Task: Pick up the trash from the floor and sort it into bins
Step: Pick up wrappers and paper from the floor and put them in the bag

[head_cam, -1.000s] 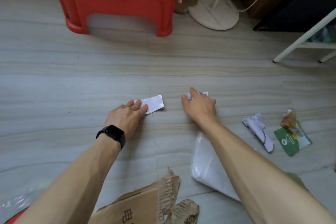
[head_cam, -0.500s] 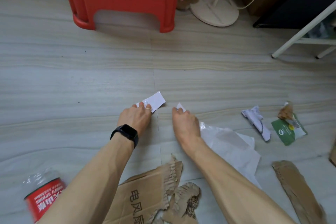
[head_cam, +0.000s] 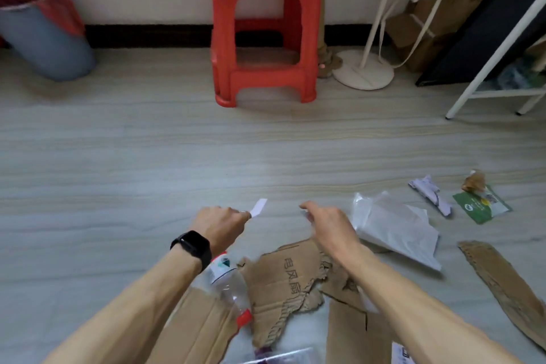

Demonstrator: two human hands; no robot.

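Left hand [head_cam: 220, 223]: fingers curled in, pinching a white paper slip [head_cam: 259, 206] at its near end. The rest of the slip sticks out forward past the fingertips. Black watch [head_cam: 192, 247] on that wrist.

Right hand [head_cam: 326, 223]: fingers curled down and in, with a sliver of white under the fingertips. It reads as a small scrap [head_cam: 307, 215] pinched there, mostly hidden and blurred. The hands are side by side with a gap between them, and both sit over the pale wood-grain floor [head_cam: 118, 156] just past the cardboard.

Trash on the floor:
- Torn cardboard [head_cam: 283, 284] with printed characters lies under and between the forearms, with more flat pieces beside it.
- A clear plastic bottle [head_cam: 230, 287] with a red cap lies on the cardboard beside the left forearm, cap toward the camera.
- A white plastic bag [head_cam: 393, 224] lies flat just right of the right hand.
- A crumpled paper [head_cam: 430, 193] lies beyond the bag, to the right.
- A green packet [head_cam: 480, 207] sits right of that, with a brown wrapper [head_cam: 474, 180] touching its far corner.
- A long cardboard strip [head_cam: 502, 281] lies at the right edge, apart from the bag.

The bin [head_cam: 41, 32] is grey with a red liner and stands at the wall on the far left — well apart from both hands and all the trash.

Background: a red stool [head_cam: 264, 32] straight ahead by the wall, a white round stand [head_cam: 363, 72] just right of it, and a white rack [head_cam: 496, 59] frame at the far right.
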